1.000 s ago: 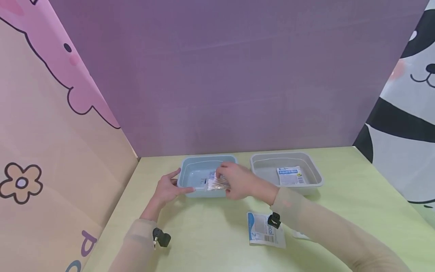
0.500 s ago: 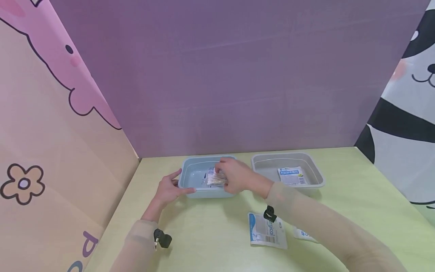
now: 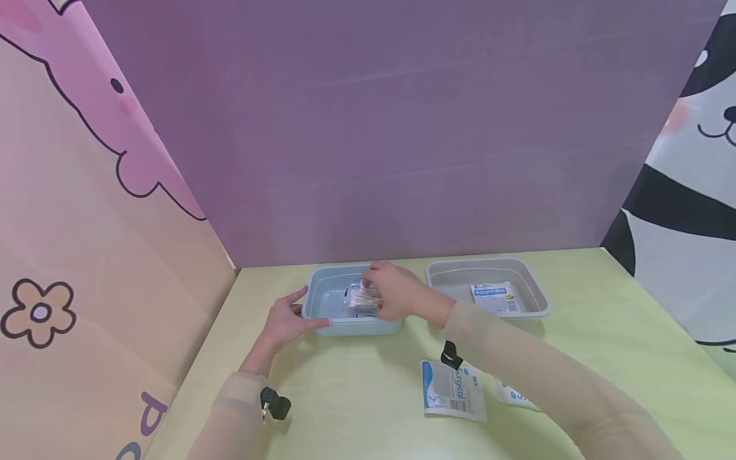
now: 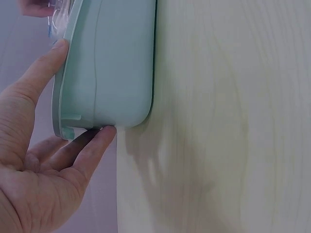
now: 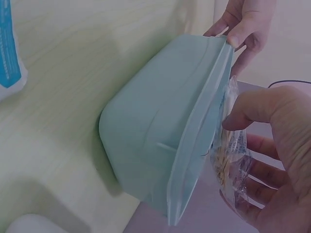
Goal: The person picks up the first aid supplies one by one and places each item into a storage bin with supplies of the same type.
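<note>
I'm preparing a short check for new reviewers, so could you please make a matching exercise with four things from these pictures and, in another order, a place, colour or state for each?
1. Left tub
2. Right tub
3. Clear swab bag
4. Packet marked Surgical

A. Grey
B. Lying on the table
C. Held at one end by the left grip
D. Held by the right grip

Pairs: 1-C; 2-A; 3-D; 4-B

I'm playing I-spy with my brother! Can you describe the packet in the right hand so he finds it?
On the pale table, find the light blue bin gripped by the left hand. At its open top, the right hand holds the packet. Unlike the white packets nearby, it is see-through, with thin sticks showing inside.
</note>
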Demonstrator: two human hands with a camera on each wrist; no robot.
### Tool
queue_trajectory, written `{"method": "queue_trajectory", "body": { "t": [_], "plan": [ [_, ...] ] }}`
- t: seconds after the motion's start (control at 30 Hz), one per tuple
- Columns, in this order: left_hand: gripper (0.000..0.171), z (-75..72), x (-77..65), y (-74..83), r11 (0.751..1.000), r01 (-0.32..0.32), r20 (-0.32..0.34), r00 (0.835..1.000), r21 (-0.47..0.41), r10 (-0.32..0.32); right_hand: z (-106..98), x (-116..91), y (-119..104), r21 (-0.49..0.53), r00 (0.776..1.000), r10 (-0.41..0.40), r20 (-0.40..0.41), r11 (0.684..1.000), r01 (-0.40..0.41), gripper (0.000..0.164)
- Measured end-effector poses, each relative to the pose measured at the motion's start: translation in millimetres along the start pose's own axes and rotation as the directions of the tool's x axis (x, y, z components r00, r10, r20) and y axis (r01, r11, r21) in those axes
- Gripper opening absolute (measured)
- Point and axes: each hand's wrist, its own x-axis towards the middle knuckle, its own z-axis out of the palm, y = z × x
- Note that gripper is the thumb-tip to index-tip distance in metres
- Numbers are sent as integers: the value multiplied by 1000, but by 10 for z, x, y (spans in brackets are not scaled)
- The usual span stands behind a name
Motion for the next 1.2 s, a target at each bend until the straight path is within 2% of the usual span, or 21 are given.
{"method": "queue_trajectory", "body": {
  "t": [0.23,0.47,1.2],
  "plan": [
    [108,-10,7,-32,1000,-5,-1,1000,0,5,51,46,17,9,999,50,15,999,-50,46],
    [109,-12,11,-22,1000,1,-1,1000,-4,-1,98,86,57,-23,999,39,-3,999,-39,47],
    [108,-5,13,-21,1000,4,-5,1000,16,-4,135,234,35,-119,999,34,15,992,-31,49]
  ]
}}
